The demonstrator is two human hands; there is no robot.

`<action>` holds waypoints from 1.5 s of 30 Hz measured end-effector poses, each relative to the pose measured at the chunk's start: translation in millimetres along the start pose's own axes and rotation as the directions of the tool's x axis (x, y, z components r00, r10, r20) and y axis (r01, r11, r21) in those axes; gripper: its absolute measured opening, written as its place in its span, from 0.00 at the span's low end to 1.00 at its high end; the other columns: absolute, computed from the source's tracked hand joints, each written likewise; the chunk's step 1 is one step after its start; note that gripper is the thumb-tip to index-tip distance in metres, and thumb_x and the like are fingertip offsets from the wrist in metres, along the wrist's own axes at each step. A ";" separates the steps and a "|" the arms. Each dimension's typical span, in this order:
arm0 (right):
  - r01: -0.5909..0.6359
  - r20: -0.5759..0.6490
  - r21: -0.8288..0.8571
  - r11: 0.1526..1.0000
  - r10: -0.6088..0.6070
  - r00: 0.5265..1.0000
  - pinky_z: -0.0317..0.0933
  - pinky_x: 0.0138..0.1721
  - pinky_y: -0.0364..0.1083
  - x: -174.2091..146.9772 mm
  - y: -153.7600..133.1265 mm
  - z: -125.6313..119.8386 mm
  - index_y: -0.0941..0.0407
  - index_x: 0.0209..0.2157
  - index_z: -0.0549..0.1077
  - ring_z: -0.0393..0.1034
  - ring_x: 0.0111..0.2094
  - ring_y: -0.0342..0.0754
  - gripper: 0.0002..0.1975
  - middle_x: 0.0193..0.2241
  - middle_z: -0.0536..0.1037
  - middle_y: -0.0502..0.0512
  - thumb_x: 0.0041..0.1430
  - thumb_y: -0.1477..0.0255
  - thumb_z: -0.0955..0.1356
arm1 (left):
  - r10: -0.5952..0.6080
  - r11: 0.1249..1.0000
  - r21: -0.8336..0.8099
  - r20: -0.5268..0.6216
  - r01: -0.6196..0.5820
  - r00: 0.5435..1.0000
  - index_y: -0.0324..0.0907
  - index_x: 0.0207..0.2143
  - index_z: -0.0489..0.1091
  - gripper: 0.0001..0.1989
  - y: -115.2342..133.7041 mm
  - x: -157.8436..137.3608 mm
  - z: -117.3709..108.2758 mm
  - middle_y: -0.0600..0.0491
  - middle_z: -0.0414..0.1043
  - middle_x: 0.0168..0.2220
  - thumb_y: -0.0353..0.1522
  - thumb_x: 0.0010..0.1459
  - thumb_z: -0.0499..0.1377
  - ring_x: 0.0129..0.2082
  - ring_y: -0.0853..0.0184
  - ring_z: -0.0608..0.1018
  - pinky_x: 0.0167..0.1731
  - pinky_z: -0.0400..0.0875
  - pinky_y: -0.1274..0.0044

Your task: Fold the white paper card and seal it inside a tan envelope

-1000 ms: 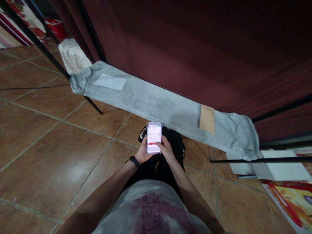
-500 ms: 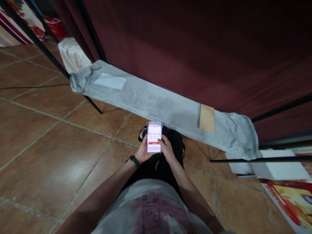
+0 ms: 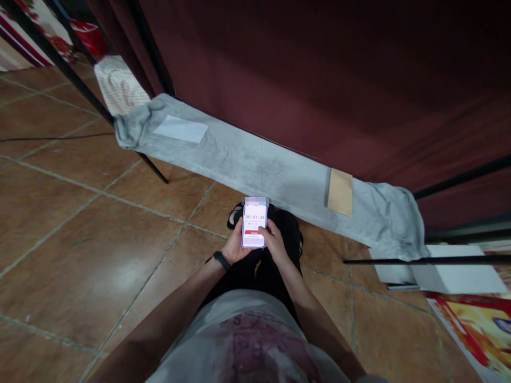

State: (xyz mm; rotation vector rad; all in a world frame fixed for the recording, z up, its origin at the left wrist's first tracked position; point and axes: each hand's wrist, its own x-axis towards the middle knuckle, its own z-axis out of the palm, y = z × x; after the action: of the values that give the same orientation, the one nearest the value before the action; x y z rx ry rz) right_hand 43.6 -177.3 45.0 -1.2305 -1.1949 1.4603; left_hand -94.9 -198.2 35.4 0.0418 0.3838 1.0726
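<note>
A smartphone (image 3: 254, 223) with a lit screen is held upright in front of my body, showing a timer at 00:01:34 and a red button lower down. My left hand (image 3: 235, 246) wraps the phone's left side and lower edge, with a dark band (image 3: 221, 260) on that wrist. On the right side, my right hand (image 3: 275, 242) grips the phone too, its thumb over the screen near the red button. Beyond the phone stretches a long narrow board covered in grey cloth (image 3: 263, 170). A white paper (image 3: 181, 129) and a tan cardboard piece (image 3: 340, 192) lie on it.
Dark metal poles (image 3: 64, 66) frame the cloth-covered board, and a maroon curtain (image 3: 299, 80) hangs behind it. A striped cloth (image 3: 120, 85) is at the far left. White boxes (image 3: 459, 274) and a red-and-yellow package (image 3: 479, 324) lie on the tiled floor (image 3: 131, 266) at right.
Almost nothing differs. The view has shifted very slightly; both hands keep their hold on the phone, and the timer reads the same.
</note>
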 end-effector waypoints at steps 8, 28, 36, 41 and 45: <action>-0.052 -0.075 -0.021 0.998 0.050 0.996 0.72 0.39 0.50 7.9 -1.4 0.6 0.54 0.44 0.75 0.76 0.38 0.53 0.17 0.39 0.81 0.52 0.56 0.61 0.67 | -0.022 1.000 -0.018 0.048 0.023 0.999 0.36 0.63 0.60 0.32 1.4 1.4 -1.8 0.40 0.76 0.51 0.49 0.68 0.45 0.48 0.53 0.80 0.50 0.72 0.59; 0.001 -0.038 0.060 0.998 0.001 0.999 0.68 0.52 0.53 -8.6 -5.1 10.8 0.51 0.53 0.69 0.73 0.51 0.54 0.23 0.51 0.77 0.53 0.55 0.64 0.70 | 0.012 1.000 0.011 -0.007 -0.012 1.000 0.35 0.63 0.62 0.32 -1.6 1.9 -1.5 0.41 0.77 0.49 0.49 0.67 0.47 0.46 0.56 0.81 0.51 0.72 0.65; -0.002 -0.004 0.071 0.998 0.003 1.000 0.68 0.52 0.54 -9.4 -2.9 6.3 0.51 0.51 0.72 0.74 0.47 0.54 0.23 0.47 0.79 0.52 0.53 0.67 0.70 | 0.013 0.998 0.055 0.000 -0.013 1.000 0.32 0.61 0.63 0.33 -0.3 2.9 -0.5 0.40 0.77 0.49 0.49 0.68 0.46 0.45 0.55 0.80 0.50 0.72 0.65; -0.005 0.030 0.106 0.994 0.002 1.000 0.70 0.48 0.53 -10.3 -3.2 5.6 0.51 0.52 0.72 0.75 0.46 0.55 0.23 0.44 0.80 0.51 0.52 0.68 0.70 | 0.008 1.000 0.030 -0.018 -0.007 1.000 0.33 0.63 0.61 0.33 -0.4 1.4 2.8 0.40 0.77 0.49 0.48 0.67 0.47 0.47 0.55 0.80 0.51 0.72 0.65; -0.013 0.046 0.092 0.996 0.009 0.999 0.68 0.50 0.53 -12.6 1.1 2.7 0.51 0.52 0.72 0.75 0.44 0.54 0.24 0.43 0.80 0.51 0.52 0.68 0.70 | 0.017 0.999 0.030 -0.017 -0.016 1.000 0.33 0.62 0.63 0.32 -0.2 1.8 1.2 0.40 0.77 0.49 0.48 0.68 0.47 0.46 0.55 0.80 0.50 0.72 0.65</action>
State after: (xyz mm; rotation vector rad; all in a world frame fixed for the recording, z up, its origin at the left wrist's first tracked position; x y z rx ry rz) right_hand 42.7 -190.1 46.1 -1.1485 -1.1395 1.5414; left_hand -93.5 -196.6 36.0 0.0620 0.4157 1.0840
